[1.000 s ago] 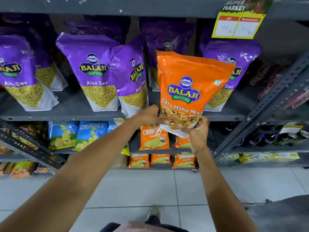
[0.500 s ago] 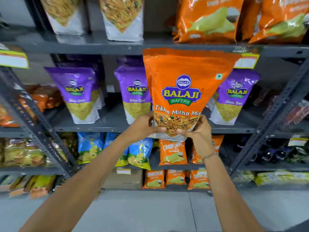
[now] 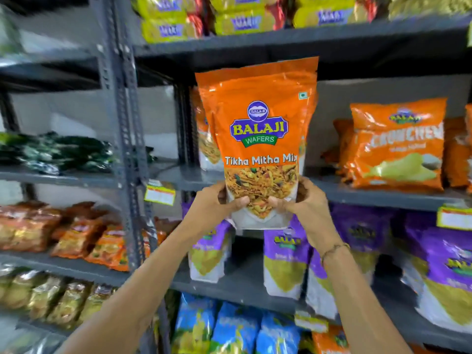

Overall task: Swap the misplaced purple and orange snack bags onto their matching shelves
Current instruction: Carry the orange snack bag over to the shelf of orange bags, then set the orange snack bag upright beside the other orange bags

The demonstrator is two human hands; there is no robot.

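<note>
Both hands, left hand (image 3: 219,203) and right hand (image 3: 304,203), clamp the Tikha Mitha Mix bag (image 3: 258,139) by its base; top-heavy, it may flop at the orange shelf (image 3: 383,198) edge.

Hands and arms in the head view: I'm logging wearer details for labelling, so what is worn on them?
Both forearms are bare, with no sleeves showing in the frame. The right hand has a thin bracelet around its wrist, a slim band that looks gold-toned. The left hand and its wrist carry nothing. No gloves, and no rings show on the fingers.

Two hands (image 3: 260,203), one held orange bag (image 3: 258,129), four purple bags (image 3: 286,261) visible, three blue bags (image 3: 235,330).
</note>
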